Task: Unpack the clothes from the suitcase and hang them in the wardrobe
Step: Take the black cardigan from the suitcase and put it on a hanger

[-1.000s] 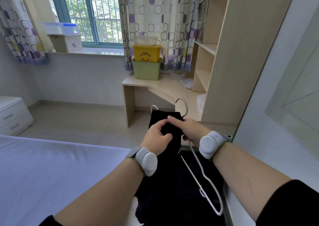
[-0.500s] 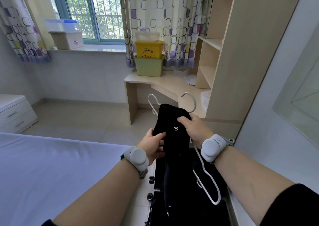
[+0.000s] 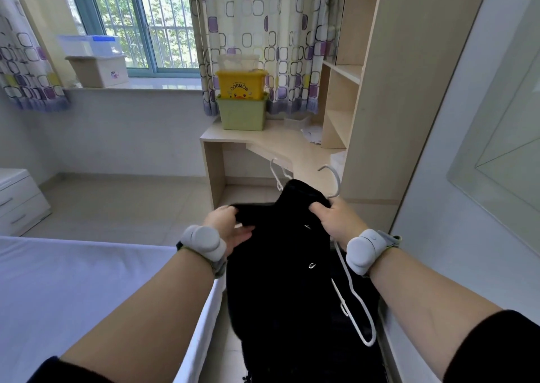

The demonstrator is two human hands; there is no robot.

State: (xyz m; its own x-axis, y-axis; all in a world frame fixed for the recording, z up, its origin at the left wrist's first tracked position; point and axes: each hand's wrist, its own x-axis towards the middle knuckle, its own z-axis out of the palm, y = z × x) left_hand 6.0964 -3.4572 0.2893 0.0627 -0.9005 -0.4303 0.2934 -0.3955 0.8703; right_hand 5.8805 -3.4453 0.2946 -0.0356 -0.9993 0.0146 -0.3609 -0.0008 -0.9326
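two hands, left hand point(image 3: 226, 227) and right hand point(image 3: 339, 220), pinching black garment point(image 3: 280, 265); behind, yellow bin point(image 3: 241, 84) marked "cosmos"

"cosmos" on yellow box point(image 3: 241, 85)

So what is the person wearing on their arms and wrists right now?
Both forearms are bare. Each wrist carries a rounded, light grey device on a strap: one behind the left hand, one behind the right hand. The right strap's end sticks out with a greenish edge. Dark sleeves are pushed up near both elbows. No gloves or rings show.
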